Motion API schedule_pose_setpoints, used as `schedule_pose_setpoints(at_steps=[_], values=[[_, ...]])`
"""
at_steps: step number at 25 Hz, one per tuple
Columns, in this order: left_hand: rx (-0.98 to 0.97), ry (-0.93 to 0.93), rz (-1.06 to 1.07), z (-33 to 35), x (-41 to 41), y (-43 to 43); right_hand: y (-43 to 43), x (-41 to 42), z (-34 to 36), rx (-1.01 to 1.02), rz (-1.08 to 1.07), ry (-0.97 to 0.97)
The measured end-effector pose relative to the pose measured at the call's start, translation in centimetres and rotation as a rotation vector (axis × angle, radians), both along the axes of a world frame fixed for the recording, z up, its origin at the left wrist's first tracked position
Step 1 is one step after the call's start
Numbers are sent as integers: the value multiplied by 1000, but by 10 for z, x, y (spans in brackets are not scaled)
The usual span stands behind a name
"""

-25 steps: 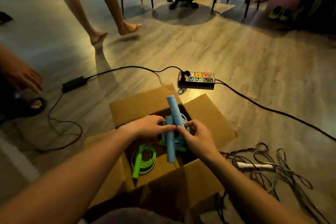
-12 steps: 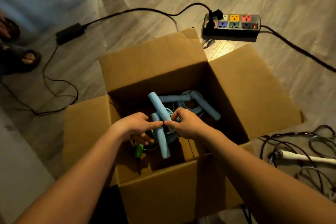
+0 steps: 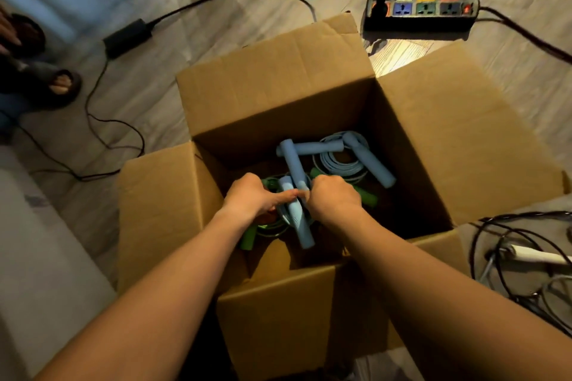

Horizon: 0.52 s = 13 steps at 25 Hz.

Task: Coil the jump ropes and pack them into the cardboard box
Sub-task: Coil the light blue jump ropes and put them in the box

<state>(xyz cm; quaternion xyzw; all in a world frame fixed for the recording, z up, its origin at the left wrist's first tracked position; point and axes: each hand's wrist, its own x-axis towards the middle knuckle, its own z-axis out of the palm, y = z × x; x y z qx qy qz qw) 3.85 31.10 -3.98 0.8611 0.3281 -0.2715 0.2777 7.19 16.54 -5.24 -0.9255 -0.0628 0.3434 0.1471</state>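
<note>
An open cardboard box (image 3: 272, 71) stands on the floor, all flaps spread outward. Both my hands reach inside it. My left hand (image 3: 252, 196) and my right hand (image 3: 332, 196) together hold a coiled blue jump rope (image 3: 298, 219), whose two foam handles cross between my fingers. Another coiled blue jump rope (image 3: 339, 161) lies at the far right of the box bottom. Below my hands lies a green jump rope (image 3: 249, 237), partly hidden. A further green handle (image 3: 366, 196) shows to the right of my right hand.
A power strip (image 3: 422, 9) with coloured sockets sits beyond the box, its black cables running left to an adapter (image 3: 128, 37) and right. Loose dark ropes and a white handle (image 3: 532, 255) lie at the right. A person's sandalled foot (image 3: 58, 83) is at far left.
The view has closed in on the box. Both hands have lowered the blue coiled rope deeper into the box, down onto the green rope.
</note>
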Motion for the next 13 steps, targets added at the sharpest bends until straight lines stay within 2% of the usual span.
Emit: schedule_pose_setpoints(at_steps=[2, 5, 8, 10, 13], values=[[58, 9, -47, 4, 2, -2, -3, 3, 2, 32, -43, 34], [173, -32, -142, 11, 1, -10, -11, 1, 17, 78, 29, -19], [65, -75, -95, 20, -8, -20, -31, 0, 41, 95, 135, -38], [-8, 3, -84, 34, -14, -23, -52, 0, 62, 133, 191, -31], [2, 186, -147, 64, -19, -24, -88, -3, 95, 190, 218, -52]])
